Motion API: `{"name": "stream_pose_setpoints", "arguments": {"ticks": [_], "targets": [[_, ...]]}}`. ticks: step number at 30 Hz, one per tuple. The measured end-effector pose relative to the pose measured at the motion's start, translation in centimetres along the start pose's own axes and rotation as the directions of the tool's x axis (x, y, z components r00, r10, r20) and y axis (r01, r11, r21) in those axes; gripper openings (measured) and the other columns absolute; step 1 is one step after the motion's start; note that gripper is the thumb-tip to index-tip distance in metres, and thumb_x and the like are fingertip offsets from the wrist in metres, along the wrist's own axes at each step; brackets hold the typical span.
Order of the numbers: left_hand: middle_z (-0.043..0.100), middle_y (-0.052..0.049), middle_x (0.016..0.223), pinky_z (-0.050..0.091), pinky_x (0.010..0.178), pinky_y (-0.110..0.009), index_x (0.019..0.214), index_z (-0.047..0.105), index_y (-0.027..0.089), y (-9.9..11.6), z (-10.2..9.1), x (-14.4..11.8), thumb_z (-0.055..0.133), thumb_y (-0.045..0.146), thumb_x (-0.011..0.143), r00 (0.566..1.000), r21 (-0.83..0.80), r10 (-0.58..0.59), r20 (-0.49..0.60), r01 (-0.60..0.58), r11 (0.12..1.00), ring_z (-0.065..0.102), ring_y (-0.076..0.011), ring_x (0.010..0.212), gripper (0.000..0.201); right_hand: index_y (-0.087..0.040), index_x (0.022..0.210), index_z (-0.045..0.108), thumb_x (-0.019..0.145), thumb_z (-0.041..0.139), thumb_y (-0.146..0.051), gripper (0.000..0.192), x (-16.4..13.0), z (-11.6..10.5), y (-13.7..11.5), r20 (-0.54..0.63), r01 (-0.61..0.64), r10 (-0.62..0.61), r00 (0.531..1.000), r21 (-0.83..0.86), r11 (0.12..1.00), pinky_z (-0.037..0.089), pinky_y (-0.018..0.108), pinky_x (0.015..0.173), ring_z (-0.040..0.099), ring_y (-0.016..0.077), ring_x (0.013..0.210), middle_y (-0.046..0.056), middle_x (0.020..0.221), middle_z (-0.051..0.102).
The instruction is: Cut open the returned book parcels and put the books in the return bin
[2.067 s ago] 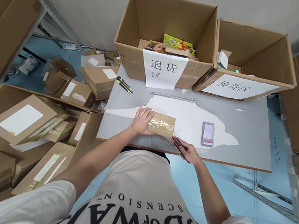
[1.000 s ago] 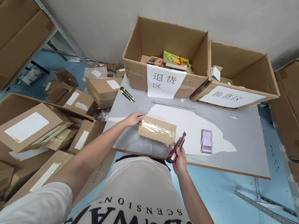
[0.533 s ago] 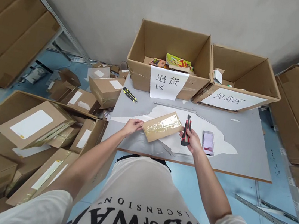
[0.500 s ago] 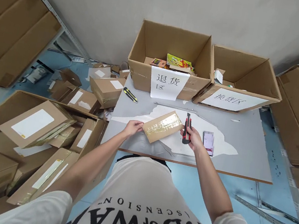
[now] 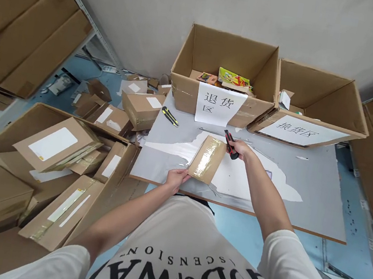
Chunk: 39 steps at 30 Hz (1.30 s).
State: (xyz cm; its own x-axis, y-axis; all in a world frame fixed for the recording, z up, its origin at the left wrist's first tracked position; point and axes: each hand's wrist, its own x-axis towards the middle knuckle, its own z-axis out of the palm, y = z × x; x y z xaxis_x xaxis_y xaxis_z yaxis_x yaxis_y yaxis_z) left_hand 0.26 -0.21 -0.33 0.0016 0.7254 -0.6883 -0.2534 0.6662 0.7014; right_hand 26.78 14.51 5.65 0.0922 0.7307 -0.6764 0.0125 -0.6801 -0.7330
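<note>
A small flat cardboard box, with shiny clear tape along its face, is tilted over the table. My left hand pinches its lower left corner. In my right hand is a red and black utility knife, held at the upper right edge of the box; I cannot tell whether the blade is out. The right fingers are near that edge, and contact with the cardboard is unclear. Most of a phone is hidden behind my right forearm.
A yellow and black utility knife lies at the table's left. Two labelled open cartons stand at the back, the left one with books. A large carton of taped parcels is at my left. Torn white paper covers mid-table.
The small box has turned more upright, its left end swinging down toward me with my left hand. My right hand and knife have moved up along its edge. The view has shifted slightly.
</note>
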Motion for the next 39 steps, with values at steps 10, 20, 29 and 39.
{"name": "stream_pose_setpoints", "arguments": {"ticks": [10,20,29,39], "targets": [[0.071,-0.009,0.079,0.055,0.066,-0.032,0.082,0.067,0.012,1.0,-1.0,0.4,0.073,0.042,0.069,1.000,0.328,-0.003,0.017,-0.003,0.945,0.069,-0.0222,0.076,0.033,-0.016,0.082,0.053,0.084,0.057,-0.014,0.005,0.6,1.1,1.1,-0.015,0.107,-0.107,0.994,0.025,0.994,0.044,0.022,0.044,0.052,0.0103,0.042,-0.003,0.052,0.055],[0.063,0.000,0.053,0.047,0.056,-0.024,0.078,0.068,0.015,2.1,-1.3,1.7,0.069,0.032,0.066,0.985,0.568,0.149,0.088,-0.172,0.805,0.059,-0.0129,0.053,0.020,-0.022,0.093,0.050,0.079,0.058,-0.028,0.017,-1.5,0.5,4.3,-0.160,0.273,-0.261,0.952,0.057,0.960,0.042,0.021,0.045,0.052,0.0099,0.052,-0.005,0.066,0.056],[0.063,0.000,0.055,0.047,0.063,-0.027,0.075,0.070,0.016,5.3,-0.9,4.1,0.064,0.036,0.069,0.966,0.710,0.223,0.134,-0.250,0.658,0.062,-0.0167,0.059,0.022,-0.025,0.097,0.054,0.072,0.069,-0.041,0.033,-11.5,1.9,13.4,-0.262,0.227,-0.109,0.959,0.475,0.851,0.055,0.031,0.074,0.063,0.0187,0.098,0.004,0.112,0.064],[0.058,-0.009,0.128,0.040,0.098,-0.033,0.123,0.058,0.016,12.9,7.0,13.5,0.045,0.044,0.088,0.833,0.567,0.261,0.487,-0.529,0.631,0.055,-0.0216,0.114,0.046,-0.030,0.107,0.050,0.077,0.065,-0.038,0.035,-16.0,8.3,16.9,-0.115,0.023,0.117,0.986,0.804,0.594,0.058,0.047,0.074,0.064,0.0263,0.103,0.001,0.124,0.060]]}}
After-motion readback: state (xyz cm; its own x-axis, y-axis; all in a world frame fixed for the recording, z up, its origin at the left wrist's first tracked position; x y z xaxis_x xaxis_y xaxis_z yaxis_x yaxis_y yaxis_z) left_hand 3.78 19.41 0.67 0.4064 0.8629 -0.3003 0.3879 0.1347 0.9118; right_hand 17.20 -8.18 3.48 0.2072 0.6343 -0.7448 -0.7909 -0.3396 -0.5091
